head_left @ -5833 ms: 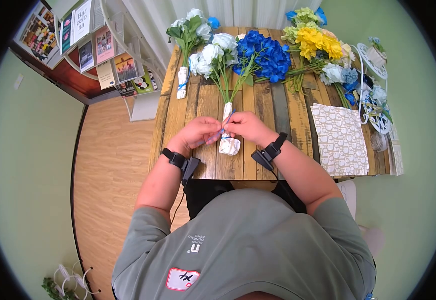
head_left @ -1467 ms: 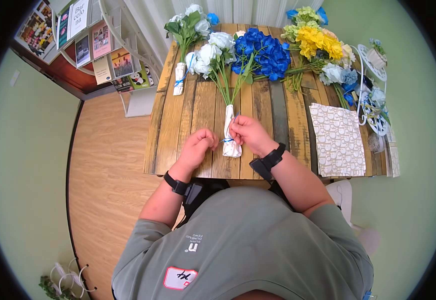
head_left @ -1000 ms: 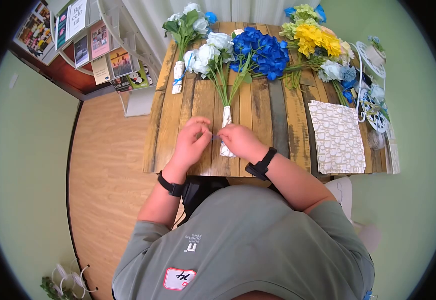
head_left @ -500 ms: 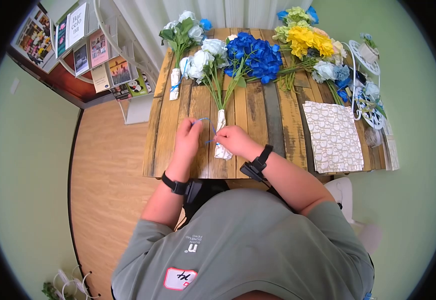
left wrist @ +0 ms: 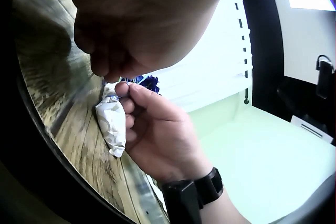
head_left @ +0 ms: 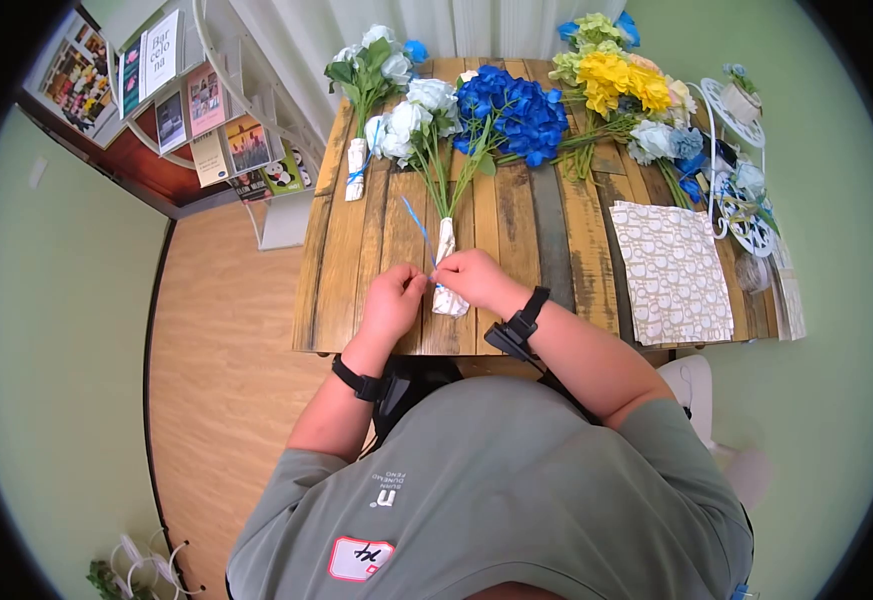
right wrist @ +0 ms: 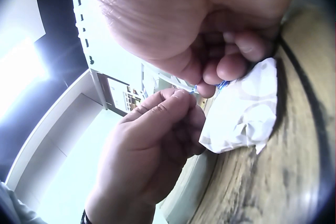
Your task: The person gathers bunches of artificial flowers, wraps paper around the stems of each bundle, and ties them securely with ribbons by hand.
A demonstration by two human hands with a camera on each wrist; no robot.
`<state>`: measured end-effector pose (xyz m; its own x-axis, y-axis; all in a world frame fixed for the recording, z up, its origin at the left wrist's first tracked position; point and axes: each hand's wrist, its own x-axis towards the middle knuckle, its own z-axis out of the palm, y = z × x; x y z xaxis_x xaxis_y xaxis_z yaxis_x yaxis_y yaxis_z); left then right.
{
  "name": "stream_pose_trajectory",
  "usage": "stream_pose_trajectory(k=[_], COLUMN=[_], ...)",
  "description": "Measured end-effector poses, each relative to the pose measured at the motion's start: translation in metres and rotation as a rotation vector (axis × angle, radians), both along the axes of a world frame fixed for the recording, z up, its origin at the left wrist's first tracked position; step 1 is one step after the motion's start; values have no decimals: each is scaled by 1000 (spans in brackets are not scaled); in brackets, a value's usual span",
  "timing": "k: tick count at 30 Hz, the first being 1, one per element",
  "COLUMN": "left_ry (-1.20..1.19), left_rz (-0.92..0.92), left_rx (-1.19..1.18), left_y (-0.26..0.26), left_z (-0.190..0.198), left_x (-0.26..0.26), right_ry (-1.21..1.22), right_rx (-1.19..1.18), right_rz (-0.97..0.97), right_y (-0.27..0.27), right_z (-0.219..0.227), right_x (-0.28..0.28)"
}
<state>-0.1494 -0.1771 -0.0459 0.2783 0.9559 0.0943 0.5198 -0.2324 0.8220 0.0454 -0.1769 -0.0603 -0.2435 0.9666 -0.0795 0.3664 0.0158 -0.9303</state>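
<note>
A bouquet of white roses [head_left: 404, 128] lies on the table with its green stems toward me. White patterned paper [head_left: 446, 238] wraps the stem ends, and a thin blue ribbon [head_left: 415, 218] goes round this wrap. My right hand [head_left: 476, 277] lies over the wrap and pinches the ribbon between thumb and forefinger. Just left of the wrap, my left hand [head_left: 393, 302] pinches the ribbon too, its fingertips close to the right ones. One loose ribbon end sticks up past the left hand. In the right wrist view the folded paper end [right wrist: 244, 116] shows below the fingers.
Another wrapped bouquet [head_left: 355, 170] tied with blue lies at the back left. Blue hydrangeas [head_left: 511, 112] and yellow flowers [head_left: 621, 85] lie along the back. Patterned paper sheets [head_left: 671, 275] and a white wire stand [head_left: 713, 180] are on the right.
The hands parted and came together at the wrap several times. Over the last half second my left hand has come down and right, back to the right hand; the ribbon end now points up.
</note>
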Motion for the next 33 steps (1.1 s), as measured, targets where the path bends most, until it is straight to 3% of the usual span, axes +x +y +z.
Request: stream_pose_trajectory(k=[8, 10, 13, 17, 19, 20, 22, 27, 29, 33], left_ry=[54, 131, 286, 291, 188, 188, 7, 17, 78, -2], left_rz=[-86, -219, -189, -125, 149, 146, 33, -13, 6, 21], left_rx=[53, 67, 39, 39, 608, 608, 168, 209, 110, -90], left_y=[-8, -9, -8, -3, -13, -20, -32, -11, -2, -1], left_z=[6, 9, 8, 4, 22, 30, 40, -14, -26, -7], left_x=[-8, -11, -15, -16, -2, 5, 18, 25, 21, 20], right_ry=[115, 122, 64, 48, 46, 48, 49, 110, 114, 173], right_rx=[75, 95, 123, 48, 40, 30, 21, -3, -9, -36], right_rz=[-120, -127, -114, -76, -83, -74, -61, -85, -85, -98], right_y=[-9, -10, -13, -9, -7, -7, -7, -2, -4, -5], right_z=[-8, -4, 6, 8, 8, 9, 9, -3, -3, -5], right_x=[0, 0, 3, 2, 3, 4, 5, 5, 7, 7])
